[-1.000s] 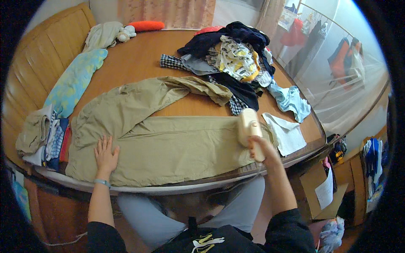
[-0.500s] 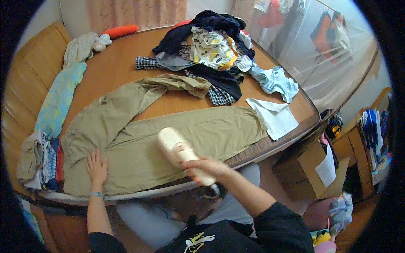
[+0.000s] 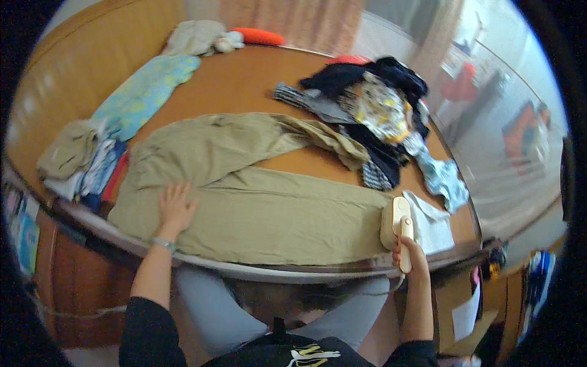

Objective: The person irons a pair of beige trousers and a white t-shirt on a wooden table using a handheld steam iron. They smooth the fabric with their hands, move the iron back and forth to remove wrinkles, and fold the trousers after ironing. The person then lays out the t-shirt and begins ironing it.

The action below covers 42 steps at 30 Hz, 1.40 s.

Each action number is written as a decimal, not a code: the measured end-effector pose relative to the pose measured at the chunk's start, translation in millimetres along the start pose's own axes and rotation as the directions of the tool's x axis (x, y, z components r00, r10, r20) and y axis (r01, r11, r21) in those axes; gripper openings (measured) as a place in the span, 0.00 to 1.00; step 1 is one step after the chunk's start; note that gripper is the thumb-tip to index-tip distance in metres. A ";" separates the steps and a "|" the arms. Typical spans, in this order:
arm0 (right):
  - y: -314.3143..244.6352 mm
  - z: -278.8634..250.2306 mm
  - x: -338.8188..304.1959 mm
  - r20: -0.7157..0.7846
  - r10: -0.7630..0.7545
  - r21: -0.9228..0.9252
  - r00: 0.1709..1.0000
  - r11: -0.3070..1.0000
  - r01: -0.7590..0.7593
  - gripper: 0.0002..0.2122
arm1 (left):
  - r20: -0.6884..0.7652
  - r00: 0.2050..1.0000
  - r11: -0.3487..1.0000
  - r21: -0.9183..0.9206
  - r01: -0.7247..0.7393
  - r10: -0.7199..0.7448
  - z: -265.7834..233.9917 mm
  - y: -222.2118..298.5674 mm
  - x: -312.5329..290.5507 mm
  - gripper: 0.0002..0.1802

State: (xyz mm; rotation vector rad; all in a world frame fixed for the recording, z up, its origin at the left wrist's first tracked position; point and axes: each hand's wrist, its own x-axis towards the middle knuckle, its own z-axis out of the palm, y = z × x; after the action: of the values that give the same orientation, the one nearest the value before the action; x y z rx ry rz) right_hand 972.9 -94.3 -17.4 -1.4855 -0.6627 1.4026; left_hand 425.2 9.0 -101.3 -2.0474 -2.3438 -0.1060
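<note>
Khaki trousers lie along the near side of the wooden surface, one leg stretched to the right, the other bent away behind it. My left hand rests flat on the upper part near the waist, fingers spread. In my right hand is the handle of a cream handheld garment steamer. Its head is over the cuff end of the near leg, beside a folded white cloth. Whether its underside touches the fabric I cannot tell. A cord runs down from the handle.
A heap of mixed clothes sits at the back right, with a light blue garment by the right edge. Folded clothes and a blue-yellow patterned cloth line the left headboard. A cardboard box stands on the floor at right.
My right hand has carried the steamer rightward, from above the middle of the trouser leg to its cuff end. My left hand stays flat on the trousers. The view has shifted.
</note>
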 end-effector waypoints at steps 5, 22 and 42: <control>-3.6 127.5 2.4 0.246 0.088 -0.031 0.965 0.996 -0.083 0.11 | -0.044 0.999 0.995 -0.096 0.008 -0.012 -2.0 4.8 -4.7 0.32; 18.1 157.8 44.3 0.360 0.190 -0.025 0.914 0.981 -0.194 0.12 | -0.025 0.999 0.996 -0.079 0.039 -0.041 -3.9 0.0 -7.9 0.33; 66.2 268.7 -20.5 0.681 0.318 -0.224 0.659 0.948 -0.226 0.14 | 0.027 0.998 0.998 -0.044 0.049 -0.048 -2.2 0.4 4.6 0.33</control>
State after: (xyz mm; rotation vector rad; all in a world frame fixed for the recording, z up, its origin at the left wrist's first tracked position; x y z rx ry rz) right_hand 697.5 -66.5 -36.9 -1.1170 -1.0390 2.2583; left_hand 424.9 13.5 -98.8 -2.0238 -2.4290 -0.1340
